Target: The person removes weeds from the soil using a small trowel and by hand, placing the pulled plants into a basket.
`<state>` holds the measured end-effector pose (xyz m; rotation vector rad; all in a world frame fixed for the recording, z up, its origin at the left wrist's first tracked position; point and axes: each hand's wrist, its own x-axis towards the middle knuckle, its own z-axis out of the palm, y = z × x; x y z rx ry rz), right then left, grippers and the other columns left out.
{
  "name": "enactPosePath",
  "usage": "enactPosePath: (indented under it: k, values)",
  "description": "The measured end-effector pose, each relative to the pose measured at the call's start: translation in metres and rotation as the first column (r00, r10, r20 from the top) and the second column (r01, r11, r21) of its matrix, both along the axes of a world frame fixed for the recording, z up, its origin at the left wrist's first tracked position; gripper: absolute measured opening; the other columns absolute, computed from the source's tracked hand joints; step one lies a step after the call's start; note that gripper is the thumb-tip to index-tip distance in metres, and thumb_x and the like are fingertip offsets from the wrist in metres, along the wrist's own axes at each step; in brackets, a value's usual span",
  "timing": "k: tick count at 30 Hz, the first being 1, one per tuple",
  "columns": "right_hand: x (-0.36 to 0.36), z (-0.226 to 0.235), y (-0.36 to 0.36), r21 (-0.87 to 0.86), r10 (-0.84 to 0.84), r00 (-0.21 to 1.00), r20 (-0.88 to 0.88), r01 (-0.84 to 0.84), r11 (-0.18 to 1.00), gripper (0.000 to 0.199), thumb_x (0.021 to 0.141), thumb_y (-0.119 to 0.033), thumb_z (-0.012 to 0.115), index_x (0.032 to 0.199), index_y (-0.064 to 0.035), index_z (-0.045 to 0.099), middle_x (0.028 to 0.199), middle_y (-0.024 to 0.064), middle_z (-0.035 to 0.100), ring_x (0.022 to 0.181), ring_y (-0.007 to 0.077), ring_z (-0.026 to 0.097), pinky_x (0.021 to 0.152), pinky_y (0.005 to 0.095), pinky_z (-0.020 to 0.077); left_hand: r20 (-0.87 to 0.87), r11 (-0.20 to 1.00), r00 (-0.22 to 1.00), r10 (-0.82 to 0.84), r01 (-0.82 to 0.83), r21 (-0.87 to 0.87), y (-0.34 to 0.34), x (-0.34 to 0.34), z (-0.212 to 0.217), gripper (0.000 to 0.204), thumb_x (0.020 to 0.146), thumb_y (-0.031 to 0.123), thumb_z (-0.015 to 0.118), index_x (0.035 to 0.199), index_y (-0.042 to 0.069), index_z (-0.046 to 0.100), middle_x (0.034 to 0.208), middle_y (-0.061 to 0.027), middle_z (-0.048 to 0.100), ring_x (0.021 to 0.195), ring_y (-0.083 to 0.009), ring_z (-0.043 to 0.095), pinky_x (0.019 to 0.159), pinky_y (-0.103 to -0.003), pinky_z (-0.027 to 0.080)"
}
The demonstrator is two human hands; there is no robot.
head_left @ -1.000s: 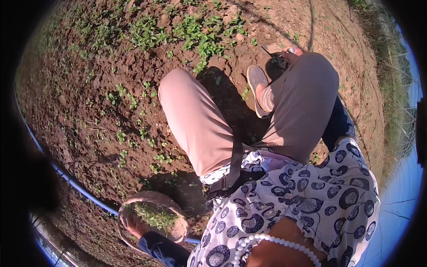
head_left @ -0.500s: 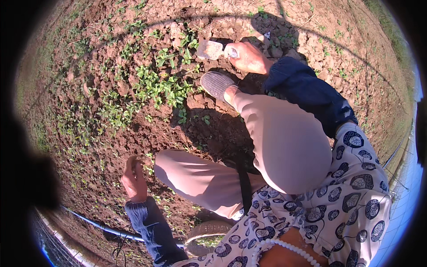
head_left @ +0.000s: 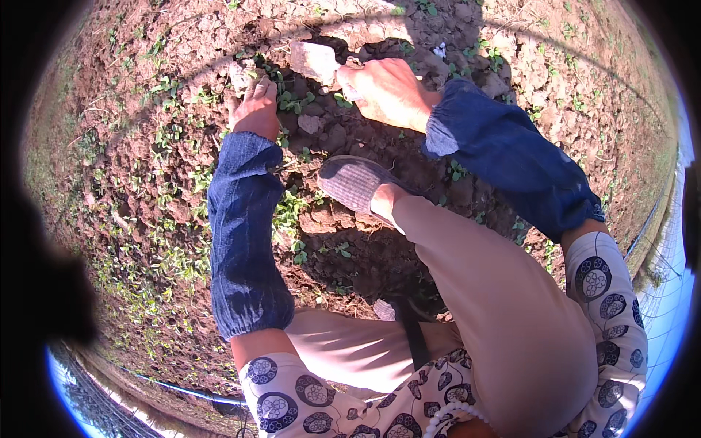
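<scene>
Right hand (head_left: 387, 91) has its fingers wrapped round a small tool, its pale flat blade (head_left: 314, 60) pointing left over the soil (head_left: 131, 182). Left hand (head_left: 255, 109) rests half-open on small weeds (head_left: 292, 102).

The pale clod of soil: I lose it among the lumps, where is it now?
In the head view the pale clod sits top centre on the dug soil, just left of the right hand and up-right of the left hand.
</scene>
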<state>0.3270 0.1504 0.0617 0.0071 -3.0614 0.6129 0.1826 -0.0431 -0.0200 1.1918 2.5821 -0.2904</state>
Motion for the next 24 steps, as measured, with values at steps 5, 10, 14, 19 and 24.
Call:
enactPosePath:
  k: [5,10,14,19,24]
  values:
    - [-0.004,0.003,-0.004,-0.083,-0.018,0.998,0.066,0.023,0.996,0.033,0.067,-0.008,0.063,0.1,-0.0091,0.055,0.065,0.013,0.059,0.063,0.0342,0.061,0.057,0.0437,0.0493,-0.042,0.926,0.999,0.011,0.006,0.377,-0.03,-0.014,-0.017,0.044,0.087,0.014,0.047,0.131,0.017,0.047,0.133,-0.0036,0.049,0.122,-0.0232,0.046,0.101,-0.046,0.034]
    - [0.002,0.001,0.001,-0.059,-0.012,0.983,0.183,0.023,0.998,0.035,0.067,-0.007,0.064,0.101,-0.0062,0.055,0.068,0.0126,0.062,0.065,0.0319,0.063,0.06,0.0422,0.0498,0.026,0.903,0.996,0.08,-0.083,0.421,0.015,-0.003,-0.004,0.036,0.084,0.008,0.047,0.119,0.012,0.054,0.112,-0.0153,0.058,0.101,-0.0336,0.057,0.083,-0.042,0.047]
    - [-0.001,-0.008,0.001,-0.129,-0.044,0.973,0.225,0.074,0.989,0.03,0.067,-0.007,0.063,0.097,-0.0057,0.055,0.068,0.012,0.062,0.066,0.0313,0.063,0.059,0.0415,0.05,0.075,0.975,0.979,0.192,-0.198,0.097,0.034,-0.009,-0.021,0.023,0.086,0.011,0.048,0.107,0.004,0.055,0.099,-0.0179,0.063,0.092,-0.0352,0.062,0.076,-0.042,0.051]
    - [0.005,-0.015,0.012,-0.163,-0.059,0.958,0.279,0.108,0.981,0.027,0.068,-0.007,0.062,0.093,-0.0052,0.054,0.068,0.0108,0.061,0.065,0.0291,0.063,0.059,0.0391,0.0503,0.084,0.969,0.967,0.242,-0.245,0.024,0.056,-0.006,-0.021,0.014,0.082,0.013,0.055,0.091,0.003,0.061,0.089,-0.019,0.066,0.087,-0.0329,0.065,0.072,-0.041,0.053]
    - [0.003,-0.009,0.013,-0.219,-0.052,0.961,0.271,0.114,0.969,0.025,0.067,-0.005,0.063,0.09,-0.0051,0.054,0.068,0.0089,0.06,0.063,0.0269,0.062,0.058,0.0378,0.0498,0.102,0.941,0.935,0.339,-0.34,-0.011,0.059,-0.013,-0.021,0.02,0.081,0.015,0.058,0.097,0.004,0.064,0.094,-0.0174,0.066,0.09,-0.031,0.065,0.075,-0.039,0.053]
